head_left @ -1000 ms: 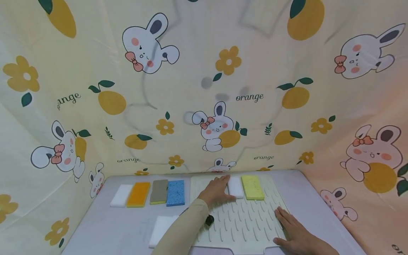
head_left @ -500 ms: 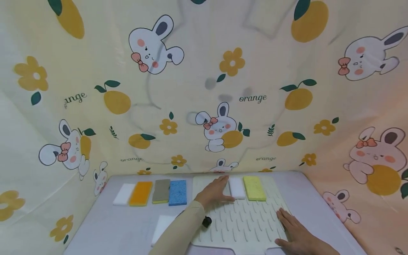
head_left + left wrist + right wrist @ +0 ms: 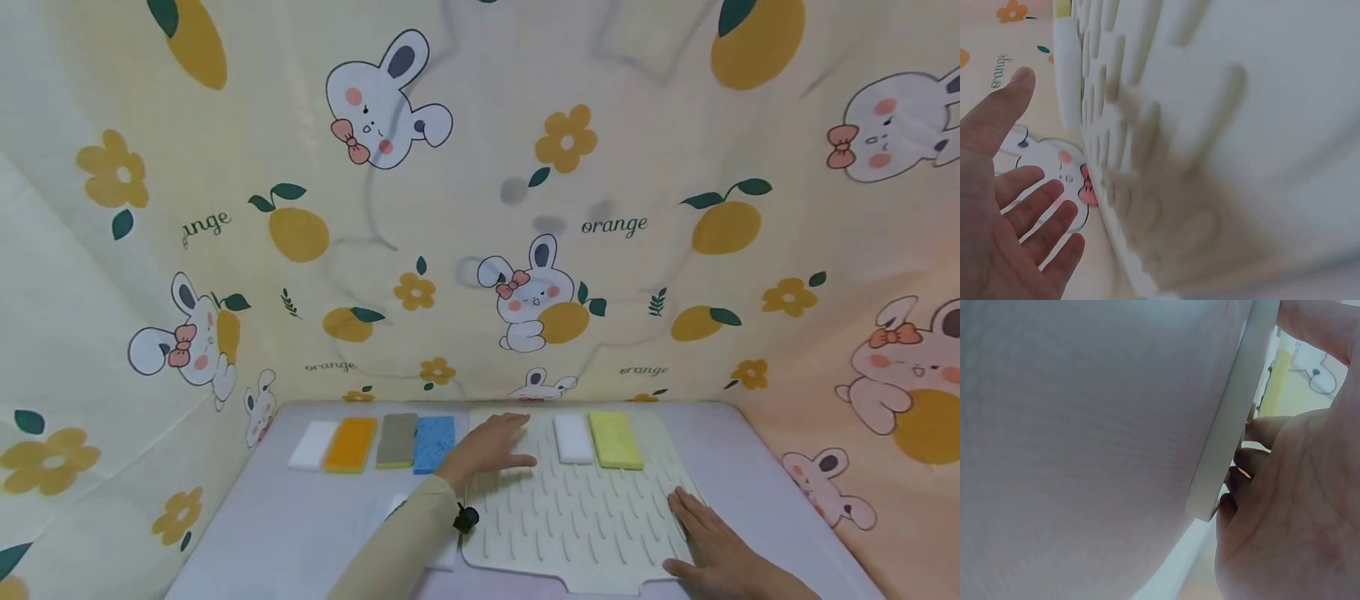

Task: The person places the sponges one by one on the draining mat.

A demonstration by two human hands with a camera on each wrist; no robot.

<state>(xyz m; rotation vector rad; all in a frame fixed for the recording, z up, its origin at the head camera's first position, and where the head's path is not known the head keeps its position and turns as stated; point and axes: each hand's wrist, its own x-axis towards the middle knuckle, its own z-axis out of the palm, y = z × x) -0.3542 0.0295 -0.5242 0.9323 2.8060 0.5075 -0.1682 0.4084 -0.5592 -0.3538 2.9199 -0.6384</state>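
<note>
My left hand (image 3: 491,450) is over the far left part of a cream ridged draining board (image 3: 555,533), with fingers and thumb spread and nothing between them. A gap separates it from a white sponge (image 3: 573,440) lying on the board to its right. Beside that sponge lies a yellow sponge (image 3: 616,440). The left wrist view shows the palm (image 3: 997,237) bare and the white sponge (image 3: 1067,75) beyond the thumb. At the board's right edge rests my right hand (image 3: 712,542), its fingers extended. In the right wrist view its fingertips are hidden behind the board's rim (image 3: 1229,425).
Left of the board stands a row: a white sponge (image 3: 314,445), an orange one (image 3: 351,445), a grey-topped one (image 3: 397,440) and a blue one (image 3: 435,445). Another white piece (image 3: 442,557) is partly covered by the left sleeve (image 3: 397,533). A printed curtain (image 3: 450,208) encloses the table.
My left hand has drawn away leftward from the white sponge, which stays on the board beside the yellow one. The right hand keeps its place on the board's edge. The head view has shifted slightly.
</note>
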